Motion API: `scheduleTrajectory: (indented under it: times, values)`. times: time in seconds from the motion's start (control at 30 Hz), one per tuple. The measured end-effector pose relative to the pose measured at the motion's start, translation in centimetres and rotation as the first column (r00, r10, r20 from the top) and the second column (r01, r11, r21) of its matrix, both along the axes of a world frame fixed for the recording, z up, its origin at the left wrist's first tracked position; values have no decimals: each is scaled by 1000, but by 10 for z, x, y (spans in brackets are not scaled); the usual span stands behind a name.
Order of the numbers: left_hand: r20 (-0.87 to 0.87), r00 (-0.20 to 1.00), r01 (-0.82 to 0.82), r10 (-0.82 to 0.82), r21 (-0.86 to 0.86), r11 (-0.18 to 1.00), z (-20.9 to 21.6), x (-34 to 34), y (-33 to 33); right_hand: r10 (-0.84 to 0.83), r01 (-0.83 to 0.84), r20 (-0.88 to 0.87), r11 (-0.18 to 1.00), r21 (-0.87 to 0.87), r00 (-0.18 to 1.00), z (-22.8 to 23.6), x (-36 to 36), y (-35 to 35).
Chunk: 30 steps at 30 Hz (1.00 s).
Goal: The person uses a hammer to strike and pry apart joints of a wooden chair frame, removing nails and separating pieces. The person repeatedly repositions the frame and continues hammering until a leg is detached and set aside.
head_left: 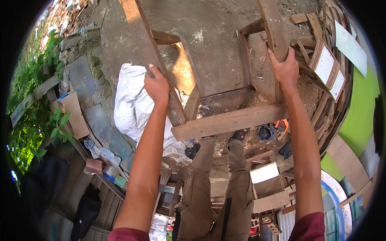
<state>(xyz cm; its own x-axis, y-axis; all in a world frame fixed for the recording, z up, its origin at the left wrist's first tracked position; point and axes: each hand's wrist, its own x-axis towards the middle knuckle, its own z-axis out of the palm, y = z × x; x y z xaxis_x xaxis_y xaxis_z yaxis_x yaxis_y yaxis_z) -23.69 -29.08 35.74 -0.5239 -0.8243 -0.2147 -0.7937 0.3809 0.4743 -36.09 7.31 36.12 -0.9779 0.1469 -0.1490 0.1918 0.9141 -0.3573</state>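
Note:
A wooden frame of long planks, joined by a crosspiece at its near end, stretches out before me. My left hand is closed around its left plank, the thumb lying along the top. Around the right plank my right hand is wrapped, its thumb on the inner side and fingers over the outer edge. Shorter braces and thin legs show below the planks. Beside and below my left hand lies a white sack, partly hidden by my forearm.
Wood scraps and a white-panelled wooden piece are heaped at the right, by green sheeting. Black plastic bags and an orange object lie near my feet. A low broken wall and leafy plants line the left.

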Motion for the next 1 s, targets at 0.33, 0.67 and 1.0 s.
scheduleTrajectory:
  times: [0.33, 0.67, 1.0]
  values:
    - [-91, 964, 229, -248, -181, 956, -22, 12, -16, -65, -67, -440, 958, -277, 896, 26, 62, 3]
    - [-459, 491, 863, -740, 139, 486, 64, 216, 244, -633, 646, 146, 713, -273, 760, -8, 569, 145]
    - [-405, -47, 903, -913, 374, -213, 24, 290, 454, -814, 855, 281, 442, -270, 509, -42, 703, 294]
